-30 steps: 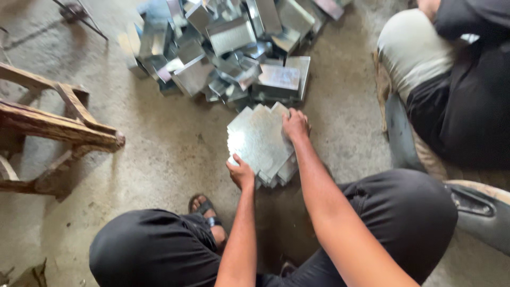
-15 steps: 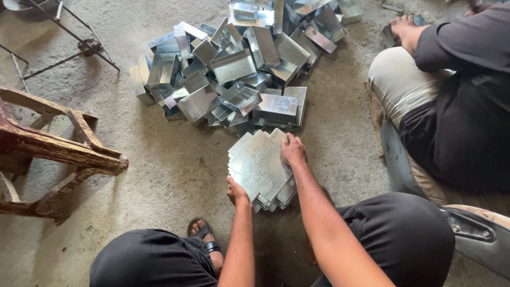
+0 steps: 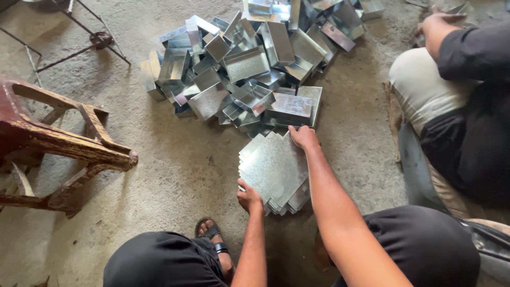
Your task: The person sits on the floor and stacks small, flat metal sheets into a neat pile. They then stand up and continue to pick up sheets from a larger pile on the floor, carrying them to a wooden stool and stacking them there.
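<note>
A stack of flat galvanised metal sheets (image 3: 273, 169) with notched corners lies on the concrete floor between my knees. My left hand (image 3: 248, 195) grips the stack's near left edge, fingers curled over it. My right hand (image 3: 303, 137) holds the far right corner of the top sheet. Just beyond the stack lies a heap of folded shiny metal boxes (image 3: 249, 64), jumbled at all angles.
A worn wooden stool (image 3: 58, 143) stands at the left. A metal rod frame (image 3: 90, 42) lies at the top left. Another person (image 3: 457, 101) in a dark top sits at the right, a hand resting on a knee. My sandalled foot (image 3: 212, 236) is below the stack.
The camera has tilted so the heap of boxes shows more fully. Both hands keep their hold on the sheet stack and have barely shifted.
</note>
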